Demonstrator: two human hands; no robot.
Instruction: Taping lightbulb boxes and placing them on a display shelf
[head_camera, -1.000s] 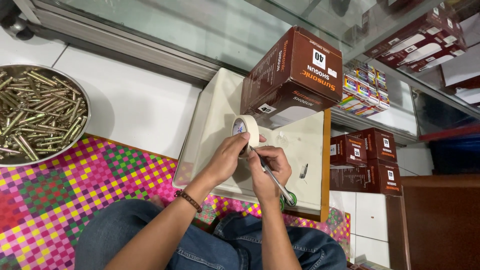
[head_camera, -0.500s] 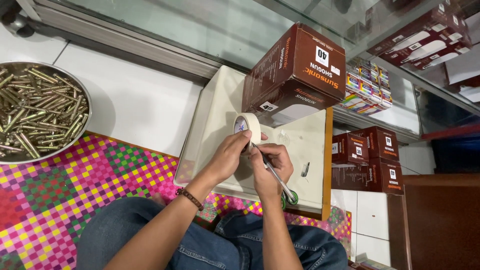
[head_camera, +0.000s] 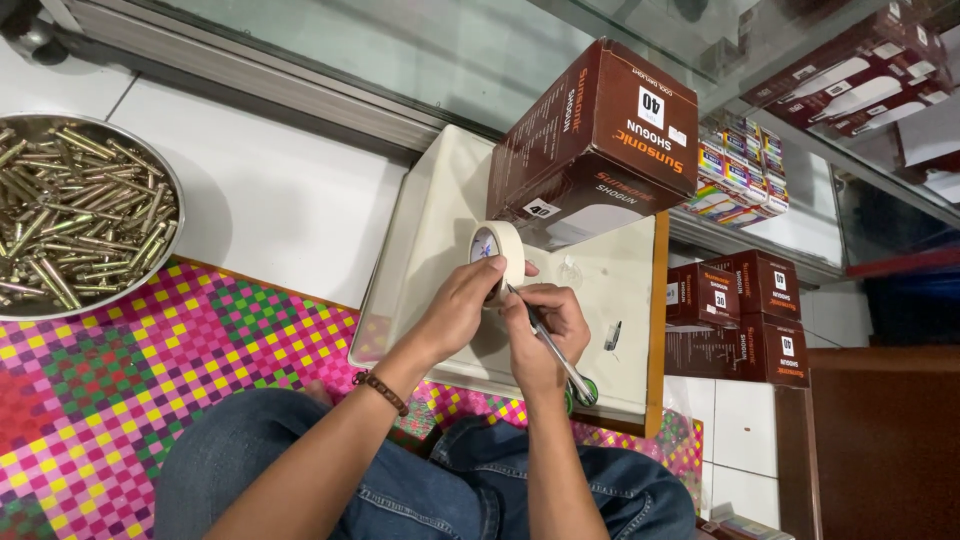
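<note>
The left hand (head_camera: 455, 305) holds a roll of cream masking tape (head_camera: 498, 255) upright on its edge, its fingers curled round the roll's lower rim and pinching it. The right hand (head_camera: 545, 325) sits just beside it, touching the roll at its near side; its fingers are pressed together around a thin pen-like tool with a green end (head_camera: 560, 355), whose tip meets the tape and whose shaft slants down toward the lap. A beaded bracelet (head_camera: 385, 392) circles the left wrist.

Both hands work above a cream-coloured flat tray (head_camera: 430, 230) that lies on the floor in front of the person's knees, clad in blue jeans (head_camera: 400, 490). A large brown carton (head_camera: 600, 140) stands on the far part of the tray, close behind the tape roll, and hems in the space beyond the hands. A small dark object (head_camera: 612, 335) lies on the tray to the right of the hands.

To the left, well apart, a metal bowl (head_camera: 172, 190) full of brass-coloured bolts rests on a chequered multicolour mat (head_camera: 150, 380). To the right, smaller brown boxes (head_camera: 745, 315) are stacked against a glass-fronted display case (head_camera: 400, 50), with colourful small packs (head_camera: 735, 180) behind the glass.
</note>
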